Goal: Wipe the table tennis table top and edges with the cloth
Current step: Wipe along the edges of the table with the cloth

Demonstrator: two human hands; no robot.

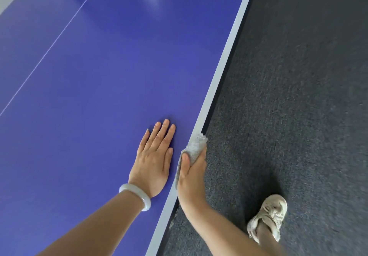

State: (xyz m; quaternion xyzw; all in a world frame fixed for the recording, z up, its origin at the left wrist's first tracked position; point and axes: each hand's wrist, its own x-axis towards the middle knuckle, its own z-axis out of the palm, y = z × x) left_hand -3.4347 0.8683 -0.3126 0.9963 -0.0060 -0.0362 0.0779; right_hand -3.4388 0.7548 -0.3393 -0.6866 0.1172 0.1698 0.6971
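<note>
**Pressing a fluffy cloth to the table's rim**

The right hand (192,178) is gripping a pale grey, nubbly cloth (194,146). Its thumb is lying over the top fold, and its fingers are curling round the outer side, where they are hidden. The cloth is sitting bunched on the near stretch of the pale edge band (225,72) and draping over the rim. A thinner flap is trailing back along the thumb side of the hand.

The left hand (154,162) is lying palm down on the table (99,76) just beside it, fingers straight and close together, holding nothing. The blue top under it is looking smooth and slightly glossy. A rounded, milky white bangle (136,195) is circling that wrist.

A thin white line (49,46) is running across the blue surface well apart from both hands, and the wide stretch of top ahead of them is catching soft reflections. The straight edge band is running on from the cloth toward the top of the view.

Beside the table, a dark grey, coarse-flecked carpet (288,96) is spreading out. A beige laced shoe (268,216) is standing on it near the right forearm.
</note>
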